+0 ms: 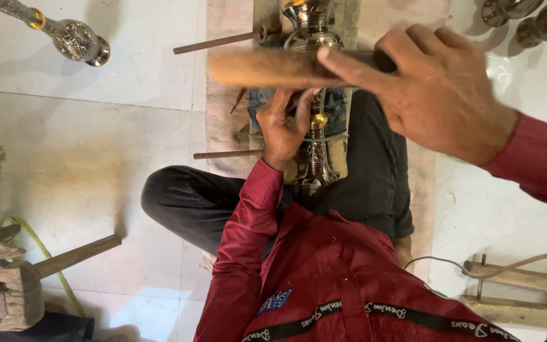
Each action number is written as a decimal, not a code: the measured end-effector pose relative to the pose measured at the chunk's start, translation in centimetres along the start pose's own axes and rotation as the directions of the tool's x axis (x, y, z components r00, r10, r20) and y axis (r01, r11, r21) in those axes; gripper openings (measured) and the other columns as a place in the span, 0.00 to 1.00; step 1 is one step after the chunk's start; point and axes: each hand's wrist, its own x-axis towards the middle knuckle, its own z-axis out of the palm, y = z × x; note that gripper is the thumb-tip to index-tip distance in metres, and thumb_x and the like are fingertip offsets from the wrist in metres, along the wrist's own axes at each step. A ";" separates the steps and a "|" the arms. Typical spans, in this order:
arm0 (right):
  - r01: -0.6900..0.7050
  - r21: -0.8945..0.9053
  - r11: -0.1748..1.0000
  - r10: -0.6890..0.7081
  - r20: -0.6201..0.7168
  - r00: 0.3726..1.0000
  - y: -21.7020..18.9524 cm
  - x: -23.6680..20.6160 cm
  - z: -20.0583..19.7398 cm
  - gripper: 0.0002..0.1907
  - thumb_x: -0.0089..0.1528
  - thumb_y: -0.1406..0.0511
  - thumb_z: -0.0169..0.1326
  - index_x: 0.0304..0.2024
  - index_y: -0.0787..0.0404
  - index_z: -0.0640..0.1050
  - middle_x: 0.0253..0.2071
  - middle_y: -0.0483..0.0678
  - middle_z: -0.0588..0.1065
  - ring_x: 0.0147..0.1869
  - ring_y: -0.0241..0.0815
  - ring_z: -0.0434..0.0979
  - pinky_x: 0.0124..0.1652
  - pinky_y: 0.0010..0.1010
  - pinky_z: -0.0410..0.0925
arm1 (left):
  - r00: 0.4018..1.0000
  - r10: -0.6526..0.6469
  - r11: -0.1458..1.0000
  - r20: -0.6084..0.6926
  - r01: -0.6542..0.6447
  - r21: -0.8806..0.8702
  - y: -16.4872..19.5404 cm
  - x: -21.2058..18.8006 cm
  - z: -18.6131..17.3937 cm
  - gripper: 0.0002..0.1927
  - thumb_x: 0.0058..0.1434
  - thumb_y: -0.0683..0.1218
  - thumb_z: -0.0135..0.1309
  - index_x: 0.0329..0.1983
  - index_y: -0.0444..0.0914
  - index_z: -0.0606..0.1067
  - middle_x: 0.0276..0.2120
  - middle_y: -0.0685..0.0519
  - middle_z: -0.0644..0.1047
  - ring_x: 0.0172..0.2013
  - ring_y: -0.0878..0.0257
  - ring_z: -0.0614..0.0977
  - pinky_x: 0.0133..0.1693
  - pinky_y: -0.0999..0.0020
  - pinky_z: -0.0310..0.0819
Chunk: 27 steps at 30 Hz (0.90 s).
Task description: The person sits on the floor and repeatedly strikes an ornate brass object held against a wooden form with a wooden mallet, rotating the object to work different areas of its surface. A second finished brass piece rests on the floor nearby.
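An engraved silver-and-gold metal stem (316,155) lies lengthwise on a cloth-covered wooden block (232,120) in front of my crossed legs. Its bulbous end (311,28) points away from me. My left hand (283,126) is closed on the stem at its golden collar, fingers pinched tight; whether a small tool sits under them is hidden. My right hand (438,88) is raised above the stem and grips a flat wooden beater (273,68), which is blurred and stretches left across the piece.
Two iron rods (223,41) (226,154) stick out left from the block. Another ornate metal piece (74,39) lies top left, more metal parts (539,19) top right. A wooden mallet (7,288) rests lower left, a wooden frame (514,285) with a cable lower right.
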 end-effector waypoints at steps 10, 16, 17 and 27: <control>0.027 -0.039 0.999 -0.027 -0.010 1.000 -0.5 -1.5 -0.3 0.36 0.65 0.65 0.61 0.74 0.37 0.68 0.41 0.45 0.74 0.41 0.41 0.72 0.39 0.31 0.66 | 0.992 0.108 0.985 -0.059 -0.099 0.144 -0.1 -0.9 0.5 0.12 0.64 0.36 0.62 0.50 0.36 0.78 0.41 0.45 0.83 0.42 0.59 0.87 0.43 0.68 0.84; -0.024 -0.062 0.998 0.031 0.122 0.992 -0.9 -2.2 -0.4 0.38 0.62 0.66 0.62 0.74 0.38 0.68 0.37 0.44 0.73 0.39 0.40 0.74 0.36 0.32 0.69 | 0.988 0.113 0.993 -0.109 -0.109 0.042 -1.1 -0.4 0.9 0.12 0.68 0.36 0.60 0.53 0.36 0.75 0.42 0.47 0.83 0.41 0.61 0.88 0.43 0.72 0.87; -0.049 -0.034 0.998 0.052 0.107 0.993 -1.0 -2.2 -0.1 0.38 0.62 0.65 0.62 0.74 0.40 0.68 0.37 0.45 0.73 0.40 0.40 0.75 0.36 0.32 0.69 | 0.987 0.049 0.999 -0.152 -0.048 0.008 -1.3 -0.1 0.7 0.11 0.68 0.36 0.60 0.53 0.36 0.75 0.40 0.49 0.84 0.37 0.64 0.88 0.40 0.75 0.88; 0.003 -0.185 0.983 0.002 0.027 1.000 1.3 -1.2 2.8 0.30 0.66 0.53 0.61 0.70 0.47 0.74 0.40 0.47 0.72 0.39 0.37 0.75 0.33 0.26 0.68 | 0.980 -0.145 0.924 -0.136 0.085 -0.373 -1.0 0.1 -0.7 0.20 0.68 0.35 0.60 0.61 0.31 0.69 0.39 0.52 0.80 0.41 0.67 0.84 0.46 0.73 0.82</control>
